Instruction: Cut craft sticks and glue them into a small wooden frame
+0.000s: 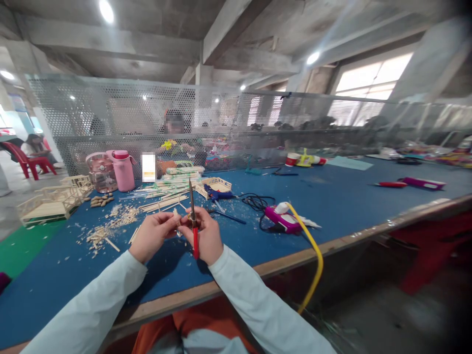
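Observation:
My right hand (206, 236) grips a pair of red-handled cutters (193, 226), blades pointing up and red handle hanging below the fist. My left hand (153, 235) pinches a small wooden stick piece (176, 215) right beside the cutter's jaws. Both hands hover over the blue table (350, 201), close to its near wooden edge. Loose wooden sticks (165, 201) and chips (110, 223) lie just beyond my hands.
A purple glue gun (283, 219) with a yellow cord (313, 255) lies to the right. Stick-built models (51, 201), a pink bottle (123, 169) and a clear jug (99, 172) stand at the left. A person sits behind the mesh screen (236, 123). Tools lie scattered at the far right.

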### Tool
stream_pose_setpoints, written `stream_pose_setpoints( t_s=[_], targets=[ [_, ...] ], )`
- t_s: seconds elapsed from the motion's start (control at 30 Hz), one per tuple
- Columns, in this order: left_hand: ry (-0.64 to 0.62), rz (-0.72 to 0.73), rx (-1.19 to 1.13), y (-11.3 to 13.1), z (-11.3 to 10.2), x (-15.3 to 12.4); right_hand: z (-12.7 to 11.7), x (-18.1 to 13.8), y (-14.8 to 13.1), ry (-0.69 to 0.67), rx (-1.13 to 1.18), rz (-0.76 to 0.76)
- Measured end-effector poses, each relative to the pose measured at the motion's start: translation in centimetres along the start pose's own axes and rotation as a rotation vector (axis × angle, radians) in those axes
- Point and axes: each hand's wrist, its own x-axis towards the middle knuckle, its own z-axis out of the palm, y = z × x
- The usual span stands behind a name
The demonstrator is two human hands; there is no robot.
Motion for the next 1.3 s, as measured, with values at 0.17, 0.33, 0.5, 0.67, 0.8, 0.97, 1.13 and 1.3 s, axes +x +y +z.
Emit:
stream_pose_setpoints(
  t_s=[0.17, 0.33, 0.5, 0.67, 0.8, 0.97, 1.13, 1.3],
  targets=[
    [0.045, 0.004, -0.008, 0.4, 0.2, -0.1, -0.1, 0.0, -0.5, 0.037, 0.083, 0.009],
    [0.011, -0.032, -0.029, 0.8, 0.0, -0.1, -2.6, 1.1, -1.6, -0.13, -0.068, -0.029],
    [0.012, -0.016, -0.039, 1.0, 0.1, -0.3, -5.6, 2.9, -3.2, -0.409, -0.454, -0.105],
    [-0.02, 0.042, 0.049, 0.8, 0.0, -0.4, -6.7, 3.3, -3.8, -0.568, -0.724, -0.216],
    [-0.036, 0.113, 0.095, 0.4, -0.2, -0.3, -6.6, 3.1, -3.8, -0.587, -0.794, -0.303],
    [-0.019, 0.119, 0.084, 0.2, -0.1, -0.2, -6.1, 3.1, -4.2, -0.588, -0.849, -0.343],
    [-0.058, 0.151, 0.169, 0.0, -0.4, -0.1, -6.0, 3.1, -4.5, -0.587, -0.889, -0.359],
    [-0.076, 0.182, 0.217, -0.1, -0.6, -0.1, -6.2, 3.1, -4.2, -0.599, -0.887, -0.377]
  ],
)
